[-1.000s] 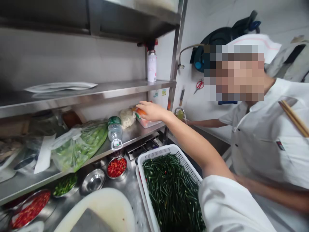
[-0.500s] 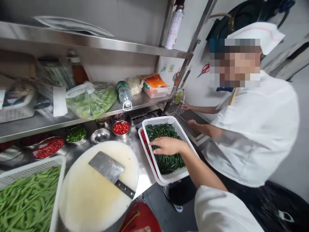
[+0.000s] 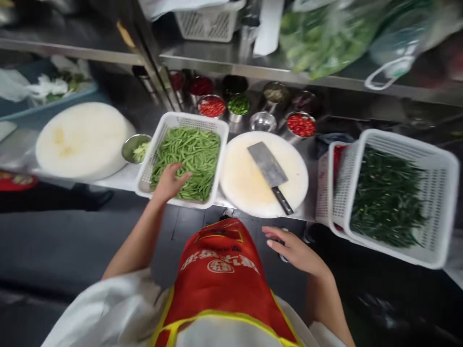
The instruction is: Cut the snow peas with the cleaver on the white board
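Left arm: my left arm reaches forward and down to the white basket [image 3: 159, 140] on the bench [image 3: 119, 179].
Left hand: my left hand [image 3: 170, 181] lies palm down on the green beans [image 3: 190, 156], at the near corner of the basket.
Left grip: loose, fingers spread and curled a little on the beans; I cannot tell if any bean is pinched.
Right arm: my right arm is bent low in front of my red apron [image 3: 220, 270].
Right hand: my right hand [image 3: 294, 250] hangs below the bench edge, near the round white board [image 3: 242, 183].
Right grip: released, fingers out flat, holding nothing.
Knife: a big knife [image 3: 269, 171] lies on that board, its black handle pointing at the near edge.
Right side: another white basket [image 3: 443, 202] of dark green stalks [image 3: 387, 197] sticks out past the bench edge.
Left side: a second round board [image 3: 81, 140] and a small metal bowl [image 3: 133, 147] sit just beside the bean basket.
Back: small bowls of red and green bits stand in a row under the shelf [image 3: 231, 62].
Open room: dark floor lies between me and the bench.
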`<action>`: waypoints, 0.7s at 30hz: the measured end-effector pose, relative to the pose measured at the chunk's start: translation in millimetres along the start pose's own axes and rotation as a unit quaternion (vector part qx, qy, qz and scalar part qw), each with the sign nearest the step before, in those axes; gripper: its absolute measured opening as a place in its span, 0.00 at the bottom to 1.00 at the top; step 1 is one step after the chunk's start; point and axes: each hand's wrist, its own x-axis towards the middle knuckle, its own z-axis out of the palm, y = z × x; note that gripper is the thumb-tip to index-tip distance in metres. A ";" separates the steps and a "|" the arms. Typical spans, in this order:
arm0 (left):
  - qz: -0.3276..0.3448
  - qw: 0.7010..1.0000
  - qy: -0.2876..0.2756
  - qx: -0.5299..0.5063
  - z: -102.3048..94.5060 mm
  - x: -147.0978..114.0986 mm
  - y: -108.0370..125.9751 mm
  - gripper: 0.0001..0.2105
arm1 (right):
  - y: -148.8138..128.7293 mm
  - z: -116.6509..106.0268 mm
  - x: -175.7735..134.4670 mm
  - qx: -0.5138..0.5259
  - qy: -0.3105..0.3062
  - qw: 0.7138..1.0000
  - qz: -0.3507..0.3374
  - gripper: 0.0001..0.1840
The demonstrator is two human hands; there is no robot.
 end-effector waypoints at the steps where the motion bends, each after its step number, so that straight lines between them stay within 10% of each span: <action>1: -0.027 0.999 -0.012 0.023 4.8 2.5 -7.6 0.26 | -2.0 5.8 7.2 0.001 -0.006 1.000 0.005 0.30; 9: -0.213 0.950 -0.117 0.198 83.5 32.7 -18.8 0.44 | -40.3 36.0 92.2 -0.054 -0.048 0.995 -0.071 0.26; 17: -0.104 0.957 -0.197 0.187 51.9 -5.9 -26.4 0.33 | -130.7 34.3 174.2 -0.159 -0.117 0.963 -0.185 0.25; 21: -0.092 0.972 -0.174 0.130 34.5 -0.9 -48.0 0.26 | -134.7 20.6 197.9 -0.149 -0.034 0.975 -0.164 0.23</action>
